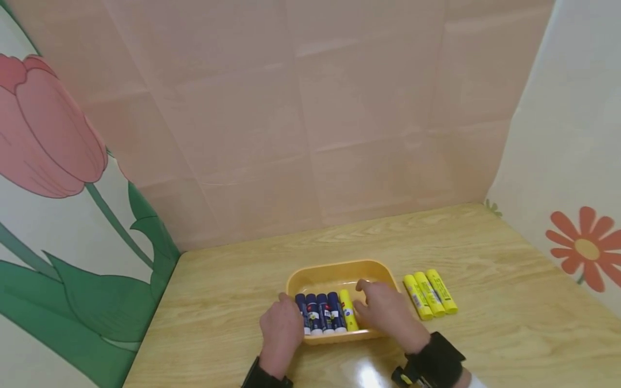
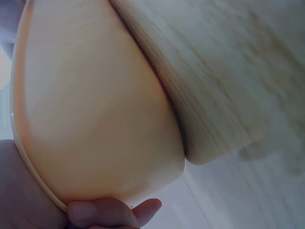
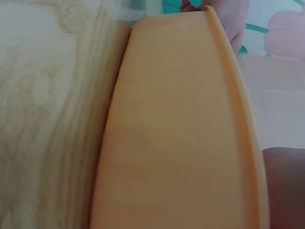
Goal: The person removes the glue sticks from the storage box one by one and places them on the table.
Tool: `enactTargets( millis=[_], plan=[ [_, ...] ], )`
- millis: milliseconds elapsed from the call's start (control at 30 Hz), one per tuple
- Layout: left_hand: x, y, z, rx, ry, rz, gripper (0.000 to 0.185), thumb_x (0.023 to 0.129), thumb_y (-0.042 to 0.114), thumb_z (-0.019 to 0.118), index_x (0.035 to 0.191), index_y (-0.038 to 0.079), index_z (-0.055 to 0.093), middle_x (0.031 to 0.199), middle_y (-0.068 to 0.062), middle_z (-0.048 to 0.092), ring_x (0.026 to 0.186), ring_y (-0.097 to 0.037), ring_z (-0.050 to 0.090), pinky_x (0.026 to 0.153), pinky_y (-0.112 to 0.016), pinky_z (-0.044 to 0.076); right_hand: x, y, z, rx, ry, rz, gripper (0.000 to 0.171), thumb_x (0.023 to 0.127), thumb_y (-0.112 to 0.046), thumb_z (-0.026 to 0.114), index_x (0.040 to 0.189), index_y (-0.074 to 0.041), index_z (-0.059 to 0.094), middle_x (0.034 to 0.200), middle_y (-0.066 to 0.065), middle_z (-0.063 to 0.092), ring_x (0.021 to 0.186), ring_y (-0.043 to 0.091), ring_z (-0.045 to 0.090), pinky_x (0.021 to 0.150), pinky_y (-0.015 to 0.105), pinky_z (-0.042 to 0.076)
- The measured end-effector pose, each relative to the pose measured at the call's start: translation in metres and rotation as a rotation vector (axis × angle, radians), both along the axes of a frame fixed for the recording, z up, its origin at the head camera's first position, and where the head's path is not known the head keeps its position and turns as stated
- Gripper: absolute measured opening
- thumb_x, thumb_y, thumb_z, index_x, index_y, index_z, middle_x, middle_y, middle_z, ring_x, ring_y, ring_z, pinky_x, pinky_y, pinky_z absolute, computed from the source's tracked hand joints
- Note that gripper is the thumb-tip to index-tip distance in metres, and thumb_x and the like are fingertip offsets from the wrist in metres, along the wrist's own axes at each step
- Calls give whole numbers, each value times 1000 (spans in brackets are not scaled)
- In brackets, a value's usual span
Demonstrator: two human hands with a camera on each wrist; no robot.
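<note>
Five glue sticks are seen lying side by side in the shallow orange plastic tray (image 1: 339,269), its landmark position being the near middle of the light wooden table (image 1: 509,323): four dark blue glue sticks (image 1: 320,312) and, on their right, one yellow glue stick (image 1: 347,317). Three more yellow glue sticks (image 1: 430,294) are left in a row on the table just to the right of the tray, so the filling is judged a little over half done, with those three remaining outside. The left hand (image 1: 280,331) is held at the tray's near left corner, fingers curled about the rim (image 2: 38,179), as the left wrist view shows. The right hand (image 1: 385,310) is laid over the tray's right part, beside the yellow stick inside; whether anything is gripped by it cannot be told. Behind the tray a creased pink paper backdrop (image 1: 315,108) is hung; to its left a tulip picture (image 1: 48,129) is shown, to its right a white wall with an orange daisy (image 1: 587,248).
</note>
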State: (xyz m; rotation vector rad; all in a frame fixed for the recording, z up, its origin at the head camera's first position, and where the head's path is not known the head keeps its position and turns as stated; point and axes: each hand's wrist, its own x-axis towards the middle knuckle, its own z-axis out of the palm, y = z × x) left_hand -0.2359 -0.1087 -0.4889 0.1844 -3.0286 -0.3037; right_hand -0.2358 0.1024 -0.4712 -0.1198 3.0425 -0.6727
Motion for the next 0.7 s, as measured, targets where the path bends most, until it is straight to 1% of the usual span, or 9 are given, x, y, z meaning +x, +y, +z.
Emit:
enactTargets(
  millis=[100,233,400,567,700],
  plan=[
    [0,1,0,5,4,-1,32,95,23,63,111,-4,57,72,-12,56,63,-24,58,57,-40,50,-1,-1,-4,-15,-14,-15,36,90,-30,69,117,-7,66,85,2,64,71,17,54,62,36,47],
    [1,1,1,9,8,5,32,95,22,62,113,-5,58,73,-13,58,65,-25,60,58,-41,51,-3,-4,-8,-2,-54,-36,41,88,-31,71,120,-6,65,97,7,68,76,19,55,71,41,52],
    [1,1,3,6,-26,15,34,96,23,62,114,-5,57,73,-13,57,64,-24,59,59,-40,51,-4,-5,-9,14,-59,-40,47,86,-32,74,125,-7,63,102,10,69,76,19,56,73,43,53],
    [1,1,2,10,-23,17,30,97,23,61,110,-3,57,72,-12,56,63,-24,58,58,-39,51,-3,-4,-10,9,-55,-16,51,86,-35,75,130,-10,62,112,12,70,83,21,61,79,48,54],
    [1,1,2,11,-24,14,30,97,24,60,110,-3,57,72,-12,56,63,-24,58,58,-39,50,-2,-3,-10,12,-41,11,54,85,-34,75,131,-11,61,114,13,70,87,23,62,81,51,53]
  ],
)
